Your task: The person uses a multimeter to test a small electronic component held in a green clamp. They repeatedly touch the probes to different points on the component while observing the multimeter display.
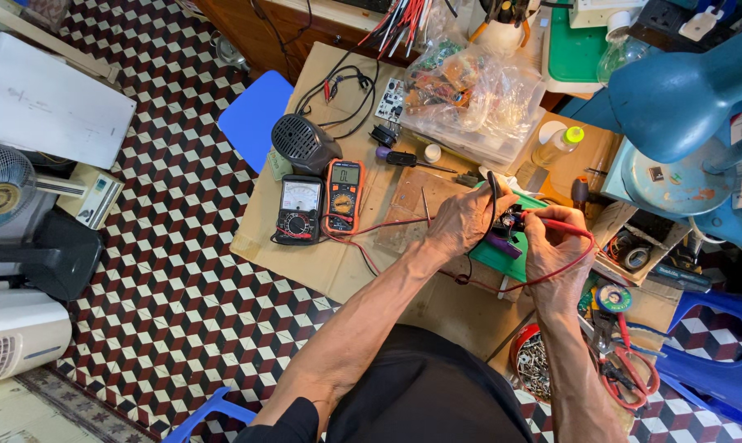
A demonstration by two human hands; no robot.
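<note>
Cluttered cardboard-topped bench (305, 246) over a checkered tile floor (174, 271). Left hand (463, 220) grips a black probe (494, 197); right hand (551, 246) pinches a red probe (556, 221). Both tips meet on a small dark component (509, 223) over a green mat (502, 258), between the hands. Orange digital multimeter (344, 195) and black analog meter (299, 209) sit left, side by side, red lead (379, 228) running to them.

The floor (174, 287) is a checker of dark red, black and white cubes. The bench (322, 254) is tan cardboard. One meter (344, 195) is orange-edged, the other (299, 209) black with a white dial. The probe leads (560, 262) are red and black, the mat (502, 258) green, and the stool (254, 119) blue.
</note>
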